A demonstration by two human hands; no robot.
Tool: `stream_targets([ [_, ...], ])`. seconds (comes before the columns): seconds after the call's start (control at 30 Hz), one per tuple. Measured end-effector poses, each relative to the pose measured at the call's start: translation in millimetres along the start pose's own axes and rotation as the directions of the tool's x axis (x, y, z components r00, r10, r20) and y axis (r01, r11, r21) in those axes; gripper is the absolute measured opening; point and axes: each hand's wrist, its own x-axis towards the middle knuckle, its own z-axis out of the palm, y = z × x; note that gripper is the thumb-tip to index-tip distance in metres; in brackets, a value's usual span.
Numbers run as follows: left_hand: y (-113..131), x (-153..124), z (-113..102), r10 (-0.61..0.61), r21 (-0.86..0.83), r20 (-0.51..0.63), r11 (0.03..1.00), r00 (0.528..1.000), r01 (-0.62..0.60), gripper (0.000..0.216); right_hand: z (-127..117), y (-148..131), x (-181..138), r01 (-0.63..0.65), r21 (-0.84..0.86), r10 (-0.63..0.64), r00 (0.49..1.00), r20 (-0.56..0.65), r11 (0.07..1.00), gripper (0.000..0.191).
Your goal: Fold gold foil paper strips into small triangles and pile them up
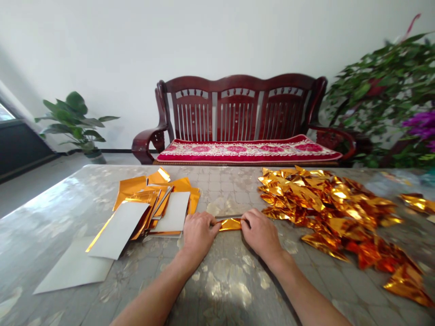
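A narrow folded piece of gold foil paper (231, 224) lies between my hands, low over the middle of the table. My left hand (201, 228) is closed on its left end, thumb and fingers pinched together. At the other end, my right hand (258, 232) grips it the same way. The fingertips partly hide both ends of the paper. To the left sits a loose stack of foil paper sheets (136, 190), some gold side up and some showing a pale back. On the right spreads a heap of folded gold foil pieces (316, 199) with pointed ends.
A patterned cover lies over the table (217, 280). Behind it stands a dark red wooden bench (238, 90) with a red floral cushion (238, 149). Potted plants stand at the left (76, 117) and right (374, 90). Clear plastic (390, 181) lies at the table's far right.
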Motion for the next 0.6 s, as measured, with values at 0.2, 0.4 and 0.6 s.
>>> stream_targets([
  [0.2,-0.1,2.2,1.2,-0.033,0.027,-0.022,0.999,0.999,0.034,0.019,4.3,-0.3,0.6,-0.033,-0.027,0.033,0.999,-0.005,0.999,0.012],
  [0.4,-0.2,3.7,1.3,-0.047,0.031,-0.01,0.998,0.999,0.047,0.021,4.1,-1.8,0.3,-0.034,-0.049,0.034,0.999,-0.001,0.998,0.012],
  [0.6,-2.7,5.0,1.9,-0.073,0.02,-0.015,0.997,0.997,0.074,0.026,4.8,-3.0,0.9,-0.025,-0.071,0.026,1.0,0.011,0.997,0.011],
])
